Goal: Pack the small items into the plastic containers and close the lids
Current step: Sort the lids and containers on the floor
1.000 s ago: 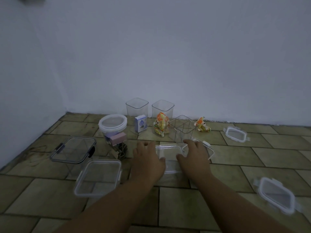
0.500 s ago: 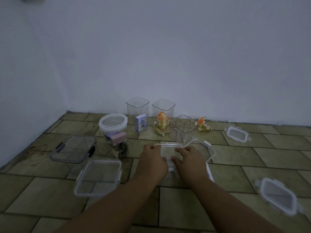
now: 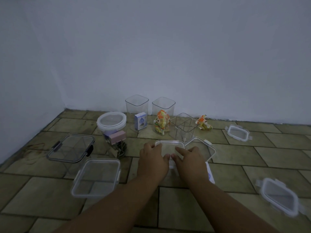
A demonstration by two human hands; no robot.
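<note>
A low clear rectangular box sits on the tiled floor in front of me. My left hand grips its left corner and my right hand lies over its right side, thumbs meeting on top. Whether a lid is on it I cannot tell. A white-rimmed clear lid lies just to its right. Small items stand behind: a blue-white box, an orange-yellow packet, a second packet, a pink block and binder clips.
Two tall clear tubs stand by the wall, with a small square tub and a round lidded tub. An open rectangular box and dark-clipped lid lie left. Loose lids lie right.
Both hands have slid inward from the sides of the clear box onto its top, until the thumbs meet. The other objects have stayed put.
</note>
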